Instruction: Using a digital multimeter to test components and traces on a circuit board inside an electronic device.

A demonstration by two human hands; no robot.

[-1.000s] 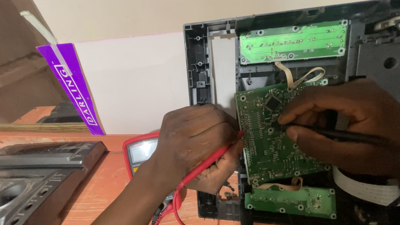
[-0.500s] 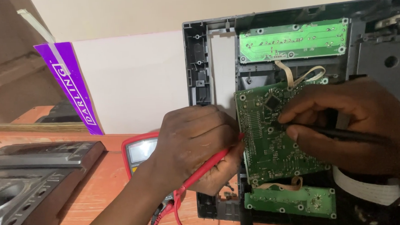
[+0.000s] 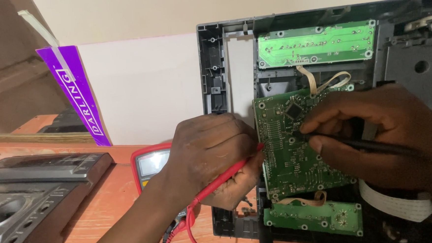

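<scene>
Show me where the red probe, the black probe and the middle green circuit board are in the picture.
red probe [image 3: 224,178], head view, on its red shaft below the left hand.
black probe [image 3: 370,145], head view, on its black shaft under the right fingers.
middle green circuit board [image 3: 292,167], head view, on its bare centre.

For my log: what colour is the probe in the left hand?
Red probe, held in the left hand; head view.
</scene>
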